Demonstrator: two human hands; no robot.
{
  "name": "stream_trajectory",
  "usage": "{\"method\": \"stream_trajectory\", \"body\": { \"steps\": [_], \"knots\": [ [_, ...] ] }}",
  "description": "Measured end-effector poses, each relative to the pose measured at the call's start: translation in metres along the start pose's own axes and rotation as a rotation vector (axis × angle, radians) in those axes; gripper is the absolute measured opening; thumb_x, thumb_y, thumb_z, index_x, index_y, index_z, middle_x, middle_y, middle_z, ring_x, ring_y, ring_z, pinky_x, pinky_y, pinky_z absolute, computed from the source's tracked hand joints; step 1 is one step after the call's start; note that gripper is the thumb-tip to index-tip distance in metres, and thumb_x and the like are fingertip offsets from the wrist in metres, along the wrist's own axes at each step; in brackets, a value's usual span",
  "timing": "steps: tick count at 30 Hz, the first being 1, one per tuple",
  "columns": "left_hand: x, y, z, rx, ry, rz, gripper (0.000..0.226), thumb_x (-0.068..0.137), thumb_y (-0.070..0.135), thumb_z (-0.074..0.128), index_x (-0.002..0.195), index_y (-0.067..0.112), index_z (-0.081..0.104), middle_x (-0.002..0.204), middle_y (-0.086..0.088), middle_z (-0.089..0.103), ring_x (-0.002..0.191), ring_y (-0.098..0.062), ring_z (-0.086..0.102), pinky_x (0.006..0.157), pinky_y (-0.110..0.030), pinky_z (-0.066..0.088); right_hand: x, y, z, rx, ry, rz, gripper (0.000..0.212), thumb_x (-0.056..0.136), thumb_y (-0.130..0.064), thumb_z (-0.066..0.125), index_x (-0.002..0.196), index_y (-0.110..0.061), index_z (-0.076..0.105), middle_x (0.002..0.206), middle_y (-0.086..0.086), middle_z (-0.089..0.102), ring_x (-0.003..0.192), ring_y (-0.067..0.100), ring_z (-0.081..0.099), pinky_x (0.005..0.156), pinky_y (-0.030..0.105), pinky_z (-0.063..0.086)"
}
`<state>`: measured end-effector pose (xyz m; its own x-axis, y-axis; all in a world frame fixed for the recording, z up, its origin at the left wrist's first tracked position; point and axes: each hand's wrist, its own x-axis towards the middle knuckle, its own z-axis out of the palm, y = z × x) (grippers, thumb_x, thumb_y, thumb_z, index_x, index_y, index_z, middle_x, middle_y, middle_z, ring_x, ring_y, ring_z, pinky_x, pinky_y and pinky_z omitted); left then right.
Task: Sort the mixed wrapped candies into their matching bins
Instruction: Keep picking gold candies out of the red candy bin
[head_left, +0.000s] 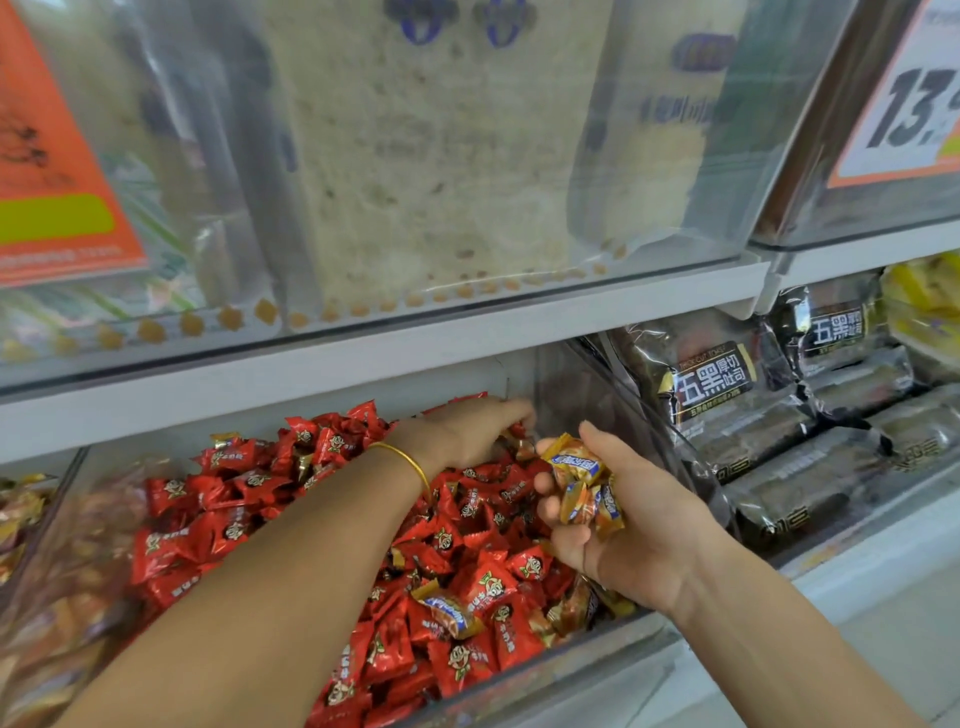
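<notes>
A clear bin (550, 667) on the lower shelf is heaped with red wrapped candies (467, 582). A few gold-orange candies with blue labels (451, 616) lie mixed among them near the front. My left hand (467, 431) reaches to the back right of the heap, fingers curled down on a gold-wrapped candy (519, 447). My right hand (613, 519) hovers palm-up over the bin's right side and holds a small bunch of gold-orange candies (584, 486) in its curled fingers.
A clear divider (623, 415) separates the red bin from dark packaged toast loaves (753, 415) on the right. Another bin with gold candies (26, 514) sits at far left. A shelf (363, 343) with clear-fronted bins and price signs (904, 104) hangs close overhead.
</notes>
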<state>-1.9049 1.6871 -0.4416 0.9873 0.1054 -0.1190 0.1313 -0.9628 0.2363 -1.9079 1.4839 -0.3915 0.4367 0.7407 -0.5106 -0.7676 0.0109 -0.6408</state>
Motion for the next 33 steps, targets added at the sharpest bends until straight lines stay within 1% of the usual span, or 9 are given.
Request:
{"method": "stream_trajectory", "body": {
  "steps": [4,7,10,13,15,18,20,25,33],
  "knots": [
    [-0.005,0.001,0.0,0.165,0.016,0.178,0.036,0.089,0.016,0.054,0.123,0.027,0.05,0.115,-0.005,0.056,0.106,-0.024,0.055,0.084,-0.032,0.046,0.001,0.0,0.0,0.0,-0.009,-0.008,0.035,0.093,-0.04,0.048,0.083,-0.01,0.063,0.064,0.007,0.053,0.046,0.014,0.046,0.035,0.014,0.031],
    [-0.006,0.005,0.003,0.206,0.051,0.155,0.027,0.091,0.021,0.049,0.117,0.027,0.056,0.111,-0.006,0.06,0.102,-0.026,0.057,0.08,-0.034,0.047,0.0,0.0,0.001,-0.003,-0.013,-0.007,0.036,0.094,-0.04,0.047,0.083,-0.01,0.063,0.064,0.007,0.052,0.045,0.013,0.046,0.034,0.014,0.031],
    [-0.012,0.002,-0.005,-0.083,0.159,-0.065,0.022,0.091,0.02,0.053,0.112,0.019,0.06,0.108,-0.008,0.064,0.096,-0.026,0.061,0.076,-0.029,0.046,-0.003,-0.001,0.0,-0.01,-0.013,-0.012,0.035,0.094,-0.04,0.047,0.084,-0.01,0.064,0.063,0.007,0.052,0.045,0.013,0.047,0.034,0.014,0.031],
    [-0.022,-0.002,-0.023,-0.508,0.296,-0.254,0.024,0.092,0.015,0.055,0.116,0.014,0.058,0.095,-0.01,0.066,0.066,-0.018,0.062,0.053,-0.017,0.046,-0.005,-0.001,-0.001,-0.022,-0.016,-0.008,0.036,0.094,-0.04,0.047,0.086,-0.01,0.065,0.064,0.007,0.054,0.047,0.014,0.048,0.035,0.015,0.033],
    [-0.032,-0.002,-0.034,-0.603,0.287,-0.313,0.027,0.094,0.019,0.052,0.121,0.013,0.055,0.095,-0.011,0.065,0.064,-0.013,0.06,0.054,-0.02,0.047,-0.005,-0.002,0.0,-0.024,-0.011,0.0,0.036,0.095,-0.041,0.046,0.085,-0.011,0.065,0.064,0.006,0.054,0.046,0.013,0.048,0.034,0.015,0.034],
    [-0.048,0.001,-0.042,-0.682,0.268,-0.344,0.036,0.096,0.023,0.05,0.129,0.009,0.049,0.097,-0.012,0.065,0.078,-0.022,0.065,0.064,-0.028,0.052,-0.006,-0.002,0.004,-0.014,0.013,0.011,0.038,0.093,-0.042,0.049,0.078,-0.011,0.065,0.063,0.005,0.053,0.046,0.013,0.048,0.032,0.016,0.033],
    [-0.06,0.007,-0.045,-0.791,0.274,-0.341,0.036,0.097,0.02,0.049,0.131,0.011,0.048,0.097,-0.009,0.061,0.076,-0.018,0.064,0.058,-0.021,0.054,-0.008,-0.003,0.007,-0.002,0.023,0.013,0.039,0.092,-0.042,0.052,0.074,-0.011,0.065,0.062,0.005,0.053,0.045,0.013,0.048,0.032,0.016,0.033],
    [-0.092,0.019,-0.05,-1.022,0.224,-0.301,0.016,0.098,0.013,0.046,0.105,0.016,0.061,0.103,-0.002,0.061,0.085,-0.019,0.068,0.071,-0.025,0.058,-0.01,-0.003,0.01,-0.01,0.017,0.014,0.035,0.088,-0.042,0.057,0.068,-0.013,0.062,0.062,0.003,0.053,0.045,0.012,0.048,0.035,0.012,0.032],
    [-0.135,0.041,-0.061,-1.354,0.282,-0.313,0.019,0.097,0.002,0.043,0.094,0.01,0.06,0.086,-0.011,0.058,0.069,-0.02,0.061,0.053,-0.019,0.052,-0.01,-0.005,0.018,-0.034,-0.011,-0.014,0.024,0.091,-0.024,0.055,0.069,-0.015,0.057,0.061,-0.001,0.05,0.039,0.007,0.047,0.031,0.01,0.029]
  ]
}}
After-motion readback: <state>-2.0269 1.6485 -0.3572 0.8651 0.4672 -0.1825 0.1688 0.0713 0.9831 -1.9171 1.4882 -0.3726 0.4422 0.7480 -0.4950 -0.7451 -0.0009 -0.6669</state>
